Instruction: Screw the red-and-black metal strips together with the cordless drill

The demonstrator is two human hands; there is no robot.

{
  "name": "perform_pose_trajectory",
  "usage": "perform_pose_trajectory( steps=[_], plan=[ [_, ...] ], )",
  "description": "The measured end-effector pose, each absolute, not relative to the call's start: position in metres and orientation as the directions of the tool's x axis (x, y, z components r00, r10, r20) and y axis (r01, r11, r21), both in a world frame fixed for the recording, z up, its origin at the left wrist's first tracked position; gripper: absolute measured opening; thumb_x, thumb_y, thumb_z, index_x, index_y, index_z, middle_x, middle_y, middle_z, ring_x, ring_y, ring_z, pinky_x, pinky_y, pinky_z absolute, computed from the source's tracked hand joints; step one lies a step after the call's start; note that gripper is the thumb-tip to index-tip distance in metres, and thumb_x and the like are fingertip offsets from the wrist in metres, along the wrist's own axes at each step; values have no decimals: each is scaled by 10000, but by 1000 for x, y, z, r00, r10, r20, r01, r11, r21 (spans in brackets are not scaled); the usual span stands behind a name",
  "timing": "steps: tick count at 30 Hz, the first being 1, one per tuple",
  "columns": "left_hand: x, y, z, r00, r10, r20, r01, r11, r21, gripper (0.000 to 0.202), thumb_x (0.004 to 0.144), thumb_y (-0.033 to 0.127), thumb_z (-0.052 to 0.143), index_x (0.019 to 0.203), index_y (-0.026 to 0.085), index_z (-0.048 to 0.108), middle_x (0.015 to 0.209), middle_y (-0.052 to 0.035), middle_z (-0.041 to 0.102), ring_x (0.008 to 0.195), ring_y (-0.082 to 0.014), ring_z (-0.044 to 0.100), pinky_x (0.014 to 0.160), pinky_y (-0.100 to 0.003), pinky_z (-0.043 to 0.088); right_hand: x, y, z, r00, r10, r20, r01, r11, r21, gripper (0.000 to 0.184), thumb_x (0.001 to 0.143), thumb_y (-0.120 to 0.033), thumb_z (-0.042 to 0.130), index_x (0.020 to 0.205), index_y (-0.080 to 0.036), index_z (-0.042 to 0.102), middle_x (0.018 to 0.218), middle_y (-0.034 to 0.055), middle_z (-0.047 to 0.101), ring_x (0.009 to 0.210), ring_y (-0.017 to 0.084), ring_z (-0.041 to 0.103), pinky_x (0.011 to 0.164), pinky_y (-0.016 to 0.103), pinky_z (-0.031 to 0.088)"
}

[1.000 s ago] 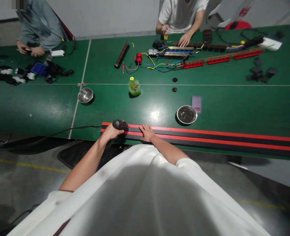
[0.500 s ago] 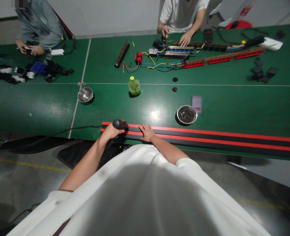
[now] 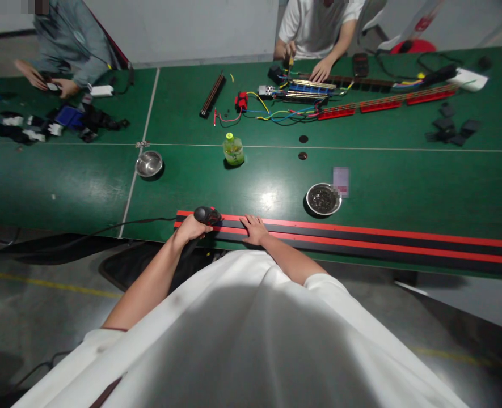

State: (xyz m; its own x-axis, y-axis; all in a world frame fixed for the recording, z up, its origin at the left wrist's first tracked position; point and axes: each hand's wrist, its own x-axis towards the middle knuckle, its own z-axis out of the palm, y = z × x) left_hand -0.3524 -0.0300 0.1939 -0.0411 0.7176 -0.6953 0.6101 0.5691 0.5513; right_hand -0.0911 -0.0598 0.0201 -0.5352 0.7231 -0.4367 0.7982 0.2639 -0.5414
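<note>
My left hand [image 3: 189, 228] is wrapped round the grip of a black and red power screwdriver [image 3: 205, 215]. The tool's nose points right, over the left end of a long red-and-black striped bar [image 3: 361, 229] lying along the table's near edge. Whether the bit touches the bar is too small to make out. Fingers spread, my right hand [image 3: 254, 230] rests flat on the bar just right of the tool. Beyond the bar, to the right, is a metal bowl [image 3: 323, 199] holding small dark pieces that look like screws.
Another steel bowl [image 3: 149, 164] and a green-capped bottle [image 3: 233, 151] stand on the green table [image 3: 182, 187]. Across it, a person in white handles wired rail parts [image 3: 310, 90]. A person in grey [image 3: 76, 45] sits far left, behind black and blue parts [image 3: 68, 117].
My hands and the screwdriver have hardly moved. At the far left, the person in grey has moved one hand outward to the left.
</note>
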Motion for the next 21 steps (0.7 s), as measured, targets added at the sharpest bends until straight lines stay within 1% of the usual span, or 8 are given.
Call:
perform_pose_trajectory(
  steps=[3, 6, 8, 10, 13, 18, 21],
  plan=[
    [-349, -28, 194, -29, 738, -674, 643, 530, 553, 312, 590, 218, 828, 879, 155, 729, 498, 38, 572, 404, -125, 503, 399, -221, 348, -91, -60, 20, -538, 723, -434, 795, 264, -546, 1083, 819, -428, 848, 1713, -189, 287, 1783, 181, 214, 1651, 361, 187, 1343, 536, 93],
    [-348, -29, 197, -45, 723, -690, 524, 605, 599, 352, 602, 256, 870, 902, 146, 723, 582, 9, 632, 450, -128, 539, 432, -239, 420, -90, -60, 19, -538, 724, -431, 793, 262, -551, 1081, 818, -432, 846, 1713, -196, 289, 1782, 180, 217, 1650, 361, 188, 1342, 540, 93],
    [-350, -33, 200, -64, 696, -715, 433, 665, 608, 395, 610, 285, 895, 930, 132, 721, 664, -23, 684, 493, -134, 577, 475, -258, 479, -90, -59, 18, -540, 725, -429, 790, 261, -554, 1079, 817, -435, 846, 1713, -203, 291, 1782, 178, 221, 1649, 360, 192, 1341, 544, 95],
    [-353, -37, 201, -68, 676, -734, 389, 695, 604, 435, 608, 290, 910, 960, 118, 722, 706, -39, 709, 518, -140, 601, 502, -272, 510, -90, -59, 18, -541, 724, -428, 789, 261, -556, 1072, 820, -437, 845, 1711, -208, 295, 1782, 174, 222, 1650, 357, 193, 1341, 541, 96],
    [-358, -43, 201, -75, 682, -727, 383, 693, 611, 432, 613, 276, 896, 976, 115, 726, 726, -45, 726, 540, -156, 634, 522, -280, 531, -90, -59, 19, -538, 725, -430, 792, 261, -551, 1059, 827, -426, 841, 1709, -203, 301, 1784, 170, 217, 1652, 352, 188, 1343, 531, 97],
    [-363, -54, 197, -75, 729, -681, 426, 641, 639, 279, 637, 246, 824, 864, 124, 717, 661, -50, 712, 560, -177, 661, 549, -273, 536, -90, -59, 20, -530, 729, -434, 796, 251, -551, 1040, 833, -410, 827, 1708, -203, 304, 1779, 170, 236, 1646, 352, 204, 1344, 532, 95],
    [-366, -65, 195, -97, 735, -671, 408, 644, 647, 320, 633, 273, 820, 906, 143, 716, 683, -39, 716, 584, -190, 683, 566, -277, 545, -87, -60, 19, -511, 741, -435, 805, 236, -544, 1018, 848, -414, 817, 1705, -201, 310, 1771, 175, 253, 1639, 343, 226, 1343, 519, 105]
  ],
)
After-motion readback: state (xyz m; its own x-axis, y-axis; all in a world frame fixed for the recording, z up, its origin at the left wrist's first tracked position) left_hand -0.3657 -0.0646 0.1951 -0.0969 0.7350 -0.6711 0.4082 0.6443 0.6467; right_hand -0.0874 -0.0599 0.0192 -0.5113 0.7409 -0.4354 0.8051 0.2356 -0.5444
